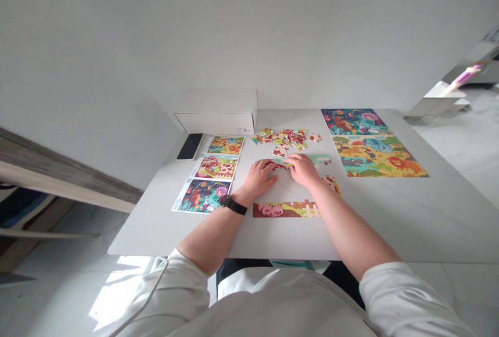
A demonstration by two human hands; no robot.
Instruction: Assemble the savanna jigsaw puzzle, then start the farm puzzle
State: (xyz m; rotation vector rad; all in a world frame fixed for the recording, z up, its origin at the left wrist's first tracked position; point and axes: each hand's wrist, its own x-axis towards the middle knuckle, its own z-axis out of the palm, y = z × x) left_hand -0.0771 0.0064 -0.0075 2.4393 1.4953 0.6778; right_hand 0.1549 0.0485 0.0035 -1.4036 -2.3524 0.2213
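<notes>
My left hand (260,177), with a black watch on its wrist, rests at the left end of a joined puzzle strip (320,159), its fingers on a small red part. My right hand (302,169) bends over the same strip from the right, fingertips at its lower edge. Whether either hand grips a piece is too small to tell. Nearer my body lies a joined bottom strip (288,209) with a pink pig and a white fence. A few joined pieces (332,185) show beside my right forearm. Loose puzzle pieces (290,139) are heaped beyond my hands.
A sheet with three pictures (215,167) lies at the left, beside a black phone (190,146). Behind them stands a white box (216,111) near the wall. Two finished puzzles (380,155) lie at the right.
</notes>
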